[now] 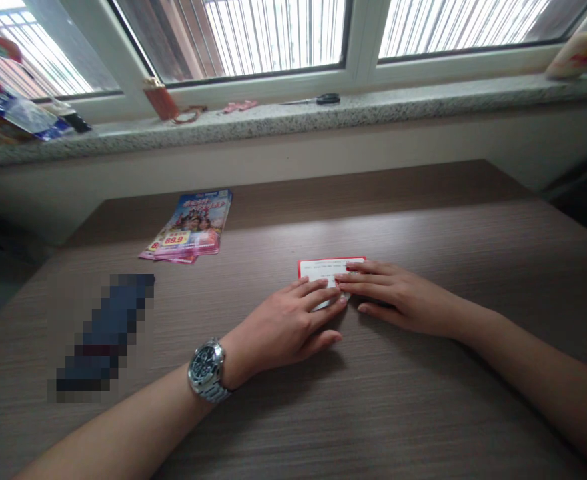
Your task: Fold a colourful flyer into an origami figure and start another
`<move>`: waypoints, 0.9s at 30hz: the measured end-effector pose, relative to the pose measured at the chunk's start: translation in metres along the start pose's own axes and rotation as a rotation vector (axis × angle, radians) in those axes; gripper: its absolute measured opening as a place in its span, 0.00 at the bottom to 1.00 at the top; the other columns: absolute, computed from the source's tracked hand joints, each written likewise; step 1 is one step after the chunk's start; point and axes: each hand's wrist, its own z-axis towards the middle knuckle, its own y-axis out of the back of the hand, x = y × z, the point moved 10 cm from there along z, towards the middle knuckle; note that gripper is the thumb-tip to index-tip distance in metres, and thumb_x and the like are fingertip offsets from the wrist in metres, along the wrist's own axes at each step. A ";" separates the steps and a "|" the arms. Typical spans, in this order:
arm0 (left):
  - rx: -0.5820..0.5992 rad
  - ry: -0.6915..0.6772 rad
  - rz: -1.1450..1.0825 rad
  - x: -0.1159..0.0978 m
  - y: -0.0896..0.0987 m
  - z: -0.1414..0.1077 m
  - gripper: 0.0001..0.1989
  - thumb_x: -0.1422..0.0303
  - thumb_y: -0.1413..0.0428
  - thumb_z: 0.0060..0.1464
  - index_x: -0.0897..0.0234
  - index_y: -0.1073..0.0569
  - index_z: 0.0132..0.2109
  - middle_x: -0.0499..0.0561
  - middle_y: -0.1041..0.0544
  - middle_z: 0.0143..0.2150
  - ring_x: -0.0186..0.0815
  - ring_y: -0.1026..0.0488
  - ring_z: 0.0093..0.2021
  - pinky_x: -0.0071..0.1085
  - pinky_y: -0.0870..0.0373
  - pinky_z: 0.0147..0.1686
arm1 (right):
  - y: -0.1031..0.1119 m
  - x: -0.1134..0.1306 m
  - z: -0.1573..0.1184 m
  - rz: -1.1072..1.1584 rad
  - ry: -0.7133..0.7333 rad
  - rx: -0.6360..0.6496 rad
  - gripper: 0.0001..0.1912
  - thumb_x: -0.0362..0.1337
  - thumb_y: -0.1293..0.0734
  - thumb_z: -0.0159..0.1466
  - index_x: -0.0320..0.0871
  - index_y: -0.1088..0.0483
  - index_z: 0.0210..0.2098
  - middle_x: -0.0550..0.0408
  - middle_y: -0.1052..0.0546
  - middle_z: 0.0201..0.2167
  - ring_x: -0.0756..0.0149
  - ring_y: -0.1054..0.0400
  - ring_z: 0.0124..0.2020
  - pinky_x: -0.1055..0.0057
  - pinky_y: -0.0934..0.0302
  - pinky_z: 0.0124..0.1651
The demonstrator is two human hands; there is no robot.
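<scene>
A small piece of white printed paper with a red border lies on the brown wood-grain table. My left hand, with a metal watch at its wrist, rests with outstretched fingers over the paper's near left part. From the right, my right hand lies flat, its fingertips on the paper's right side. The fingertips of both hands nearly meet. Much of the paper's lower and right part is hidden under the fingers, so I cannot tell whether it is folded.
A stack of colourful flyers lies at the back left of the table. Nearer on the left is a blurred-out dark object. On the stone windowsill are scissors, pink scraps, an orange-brown container and packages.
</scene>
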 end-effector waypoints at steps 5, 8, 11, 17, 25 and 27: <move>-0.008 -0.001 -0.003 0.000 0.000 0.000 0.25 0.57 0.50 0.71 0.64 0.33 0.67 0.60 0.31 0.67 0.47 0.35 0.69 0.50 0.37 0.68 | 0.002 0.002 -0.001 -0.007 0.012 -0.028 0.29 0.36 0.33 0.70 0.52 0.37 0.69 0.52 0.29 0.65 0.52 0.41 0.70 0.46 0.43 0.70; 0.008 0.006 0.011 0.001 -0.001 0.001 0.25 0.57 0.51 0.71 0.64 0.34 0.68 0.60 0.31 0.68 0.48 0.36 0.69 0.49 0.38 0.68 | 0.001 0.003 -0.001 -0.012 0.020 -0.024 0.29 0.36 0.34 0.71 0.51 0.39 0.70 0.52 0.29 0.66 0.52 0.43 0.71 0.47 0.44 0.71; 0.023 0.015 0.021 0.001 -0.002 0.001 0.25 0.56 0.52 0.71 0.64 0.34 0.68 0.59 0.32 0.68 0.48 0.36 0.69 0.49 0.38 0.69 | 0.000 0.002 -0.002 -0.015 0.012 -0.006 0.29 0.37 0.34 0.71 0.51 0.39 0.70 0.53 0.29 0.66 0.52 0.43 0.71 0.47 0.44 0.71; 0.025 0.008 0.022 0.001 -0.002 0.001 0.25 0.56 0.52 0.71 0.64 0.34 0.68 0.59 0.32 0.68 0.48 0.36 0.69 0.49 0.37 0.68 | -0.002 0.000 -0.002 -0.019 -0.001 0.019 0.29 0.38 0.34 0.71 0.51 0.39 0.70 0.54 0.30 0.67 0.53 0.42 0.71 0.47 0.43 0.71; 0.035 0.002 0.034 0.001 -0.003 0.000 0.26 0.56 0.52 0.71 0.65 0.34 0.68 0.61 0.33 0.69 0.50 0.38 0.70 0.49 0.38 0.69 | 0.000 0.002 0.000 0.002 -0.009 0.012 0.29 0.37 0.32 0.70 0.51 0.38 0.69 0.53 0.29 0.66 0.53 0.41 0.70 0.48 0.43 0.70; 0.029 0.005 0.030 0.002 -0.002 0.001 0.25 0.57 0.51 0.71 0.63 0.34 0.68 0.61 0.34 0.69 0.50 0.37 0.69 0.50 0.37 0.68 | 0.000 0.003 0.000 0.002 -0.002 0.020 0.29 0.37 0.32 0.70 0.51 0.38 0.69 0.53 0.29 0.66 0.53 0.41 0.70 0.48 0.43 0.71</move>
